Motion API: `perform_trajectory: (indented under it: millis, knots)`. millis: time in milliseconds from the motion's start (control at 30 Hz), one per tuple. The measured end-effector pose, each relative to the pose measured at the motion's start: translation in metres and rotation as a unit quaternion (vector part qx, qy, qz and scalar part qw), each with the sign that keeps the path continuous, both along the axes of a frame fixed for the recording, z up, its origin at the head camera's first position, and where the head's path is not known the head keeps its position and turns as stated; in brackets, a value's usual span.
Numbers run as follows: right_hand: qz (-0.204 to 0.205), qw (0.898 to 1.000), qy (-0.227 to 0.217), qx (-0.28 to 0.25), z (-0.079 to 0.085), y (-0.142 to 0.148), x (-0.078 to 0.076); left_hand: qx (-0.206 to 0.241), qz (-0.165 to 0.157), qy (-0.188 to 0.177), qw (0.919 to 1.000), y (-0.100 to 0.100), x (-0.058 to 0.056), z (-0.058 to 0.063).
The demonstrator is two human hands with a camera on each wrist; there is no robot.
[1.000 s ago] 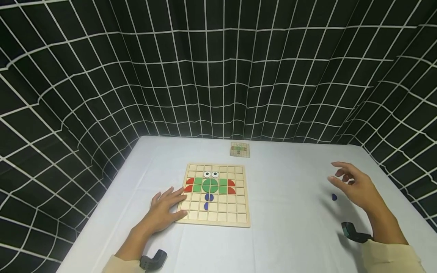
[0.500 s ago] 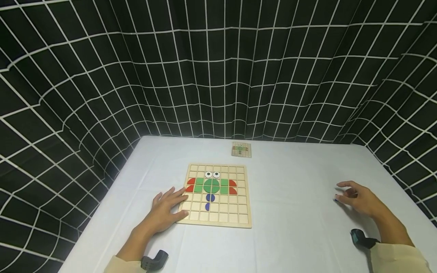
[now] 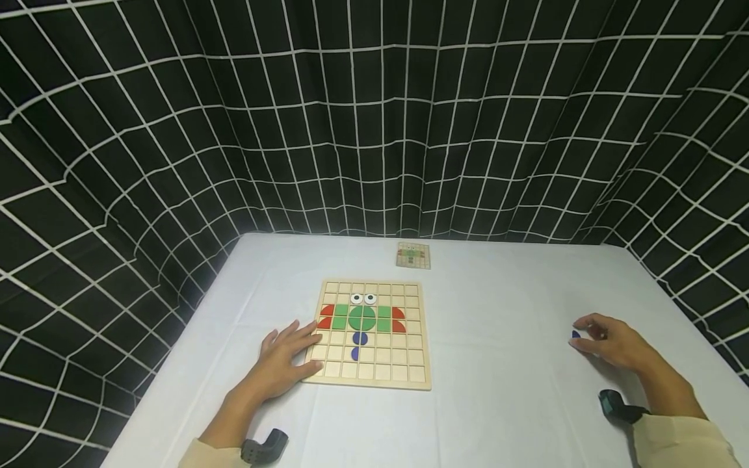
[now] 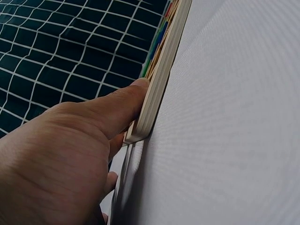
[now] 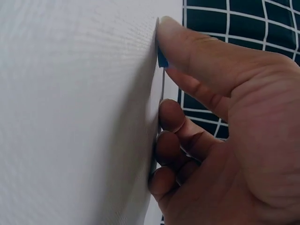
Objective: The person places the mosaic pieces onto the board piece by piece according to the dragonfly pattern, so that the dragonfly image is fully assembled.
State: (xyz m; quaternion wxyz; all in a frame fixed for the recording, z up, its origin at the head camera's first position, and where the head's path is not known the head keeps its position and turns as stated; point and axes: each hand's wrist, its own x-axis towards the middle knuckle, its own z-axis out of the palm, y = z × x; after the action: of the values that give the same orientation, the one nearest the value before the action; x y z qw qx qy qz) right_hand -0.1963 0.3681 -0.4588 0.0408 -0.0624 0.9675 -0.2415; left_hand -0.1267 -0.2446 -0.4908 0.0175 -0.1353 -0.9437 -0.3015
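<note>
A square wooden grid board (image 3: pixel 398 357) lies left of the middle of the table, bearing red, green and blue flat pieces and two eye discs. My left hand (image 3: pixel 281 364), fingers spread, rests on the board's left edge; the left wrist view shows its thumb (image 4: pixel 117 105) against the board's side. Far to the right, my right hand (image 3: pixel 611 341) pinches a small blue half-round piece (image 3: pixel 576 334) between thumb and index finger, right at the cloth. In the right wrist view the thumb hides most of this blue piece (image 5: pixel 162 58), and the other fingers curl against the cloth.
Behind the board lies a small pattern card (image 3: pixel 413 255) with a printed figure on a grid. A white cloth (image 3: pixel 497 312) covers the table. Black curtains (image 3: pixel 374 130) with white grid lines stand along the back and both sides.
My right hand has come down from above the loose blue half-round piece, and its thumb and index finger have closed round it. The left hand and the board have stayed put.
</note>
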Motion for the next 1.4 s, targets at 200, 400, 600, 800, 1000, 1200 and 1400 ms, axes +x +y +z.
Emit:
perform_trajectory:
  millis: [200, 400, 600, 800, 1000, 1200, 1400]
  knots:
    - [-0.001, 1.0, 0.011, 0.006, -0.004, -0.002, 0.0, -0.003, 0.001, 0.002, 1.0, 0.001, 0.001, 0.001]
    - [-0.027, 0.999, 0.017, 0.012, -0.006, -0.004, 0.003, -0.002, 0.006, 0.003, 1.0, 0.002, 0.001, 0.001]
    - [-0.052, 0.997, 0.051, 0.004, 0.004, -0.015, 0.014, -0.001, 0.006, 0.003, 1.0, 0.003, 0.002, 0.001]
    - [-0.048, 0.99, 0.124, -0.035, 0.023, -0.044, 0.027, -0.004, 0.005, 0.011, 0.9999, 0.002, 0.002, 0.001]
    - [-0.024, 0.976, 0.204, -0.07, 0.044, -0.081, 0.038, -0.002, 0.0, 0.005, 1.0, 0.001, 0.001, 0.002]
    - [0.029, 0.958, 0.269, -0.091, 0.058, -0.122, 0.043, 0.001, -0.003, 0.008, 1.0, 0.0, 0.0, 0.002]
    - [0.093, 0.939, 0.305, -0.126, 0.063, -0.161, 0.041, 0.003, -0.002, 0.005, 1.0, 0.0, 0.0, 0.001]
